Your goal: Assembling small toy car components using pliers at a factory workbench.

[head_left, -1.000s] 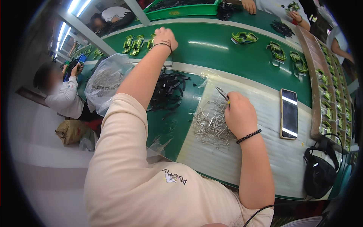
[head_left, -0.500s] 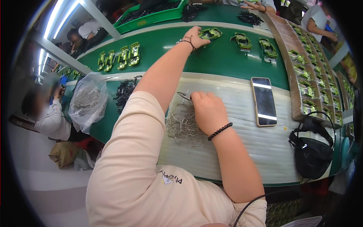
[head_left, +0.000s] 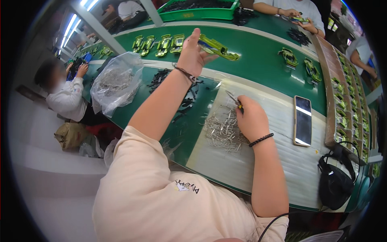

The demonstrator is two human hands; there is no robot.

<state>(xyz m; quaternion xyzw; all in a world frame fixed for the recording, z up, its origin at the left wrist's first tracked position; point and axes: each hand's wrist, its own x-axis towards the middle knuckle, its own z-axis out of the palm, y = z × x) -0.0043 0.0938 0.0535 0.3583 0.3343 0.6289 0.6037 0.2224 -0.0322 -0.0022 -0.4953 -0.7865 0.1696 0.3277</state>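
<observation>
My left hand (head_left: 192, 55) is raised over the green work surface, closed on a bright green plastic frame (head_left: 219, 49) with thumb and fingers at its left end. My right hand (head_left: 253, 117) is wrapped around a slim pointed metal tool (head_left: 232, 98) with a dark and yellow handle; its tip points up and left. Under and beside that hand lies a loose pile of thin silvery metal pins (head_left: 221, 131) on a whitish padded mat (head_left: 278, 161). Whether the tool grips a pin is too small to tell.
Green frames (head_left: 163, 45) stand in a row at left, and two more (head_left: 288, 58) at right. Around me are a bag of metal pins (head_left: 117, 82), black parts (head_left: 186, 103), a phone (head_left: 302, 121), a black pouch (head_left: 335, 179) and a partitioned box (head_left: 328, 109). A co-worker (head_left: 300, 14) sits opposite.
My left hand has lifted the green frame off the green surface and drawn it left and nearer. My right hand stays by the pins with the tool. The whole view has swung left.
</observation>
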